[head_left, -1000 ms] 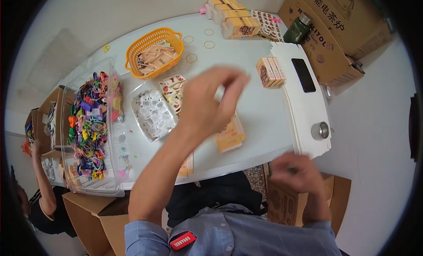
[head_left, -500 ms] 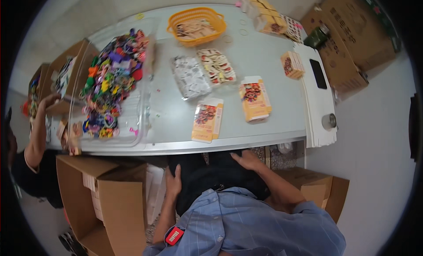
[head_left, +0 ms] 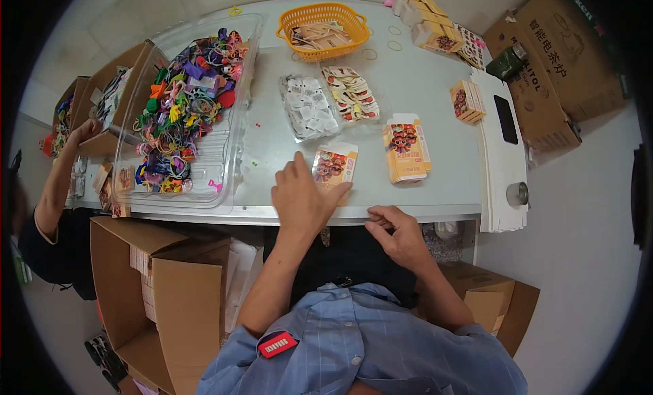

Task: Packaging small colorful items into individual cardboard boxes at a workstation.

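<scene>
My left hand (head_left: 299, 199) is over the table's near edge, its fingers spread and thumb out. It lies beside a flat yellow-orange carton (head_left: 332, 165) with a colourful picture, and the thumb overlaps its lower part; I cannot tell whether they touch. Nothing shows in that hand. Just off the table edge, my right hand (head_left: 403, 240) is open and holds nothing, with fingers loosely bent and the thumb apart. A stack of similar flat cartons (head_left: 407, 156) lies beyond it. Farther back are a clear tray of small white packets (head_left: 309, 106) and another of red-and-cream pieces (head_left: 352, 96).
On the left, a clear bin (head_left: 235, 184) holds many colourful trinkets. An orange basket (head_left: 292, 18) with flat pieces stands at the back. White sheets (head_left: 502, 184) carry a phone (head_left: 505, 119) on the right. Another person's arm (head_left: 60, 170) reaches into a cardboard box at left.
Both my hands have risen from my lap. The left has come over the table to the single carton; the right is now at the table's edge. The whole view has shifted slightly.
</scene>
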### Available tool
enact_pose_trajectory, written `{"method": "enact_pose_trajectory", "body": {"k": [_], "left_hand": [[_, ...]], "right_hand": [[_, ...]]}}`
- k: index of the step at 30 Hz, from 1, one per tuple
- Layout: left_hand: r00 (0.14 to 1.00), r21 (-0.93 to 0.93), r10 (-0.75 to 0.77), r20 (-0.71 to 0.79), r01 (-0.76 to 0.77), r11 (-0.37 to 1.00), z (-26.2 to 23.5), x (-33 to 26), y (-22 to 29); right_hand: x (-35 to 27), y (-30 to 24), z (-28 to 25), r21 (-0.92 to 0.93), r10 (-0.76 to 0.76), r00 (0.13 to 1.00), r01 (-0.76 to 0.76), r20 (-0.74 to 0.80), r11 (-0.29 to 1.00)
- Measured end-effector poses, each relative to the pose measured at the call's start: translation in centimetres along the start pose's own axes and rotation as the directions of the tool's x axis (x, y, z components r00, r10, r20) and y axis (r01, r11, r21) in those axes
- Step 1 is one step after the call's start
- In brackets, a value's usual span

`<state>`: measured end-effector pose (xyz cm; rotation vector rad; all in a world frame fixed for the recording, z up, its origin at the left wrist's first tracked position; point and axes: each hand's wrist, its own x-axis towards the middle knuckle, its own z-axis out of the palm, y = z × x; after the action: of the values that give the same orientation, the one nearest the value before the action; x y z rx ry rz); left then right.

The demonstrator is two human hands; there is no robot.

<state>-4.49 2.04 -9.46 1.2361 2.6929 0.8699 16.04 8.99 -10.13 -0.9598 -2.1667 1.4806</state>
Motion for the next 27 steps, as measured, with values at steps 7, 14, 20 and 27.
{"method": "enact_pose_trajectory", "body": {"k": [7, 14, 20, 27], "left_hand": [[0.949, 0.071, -0.114, 0.294, 0.097, 0.993, 2.3, 0.7, 1.9], [0.952, -0.845, -0.08, 0.297, 0.301, 0.443, 2.0, -2.4, 0.0], [0.863, -0.864, 0.09, 0.497, 0.483, 0.142, -0.5, -4.3, -0.8], [0.649, -0.631, 0.436, 0.623, 0.747, -0.211, -1.9, -3.0, -3.4]], "right_hand": [[-0.3, 0.7, 0.2, 0.085, -0.039, 0.998, 0.036, 0.043, 0.996], [1.7, 0.7, 0.8, 0.429, 0.168, 0.983, -0.122, -0.07, 0.895], [2.9, 0.3, 2.0, 0.415, 0.034, 0.997, -0.059, 0.069, 0.908], [1.9, -0.7, 2.9, 0.413, -0.023, 0.954, -0.108, 0.3, 0.904]]}}
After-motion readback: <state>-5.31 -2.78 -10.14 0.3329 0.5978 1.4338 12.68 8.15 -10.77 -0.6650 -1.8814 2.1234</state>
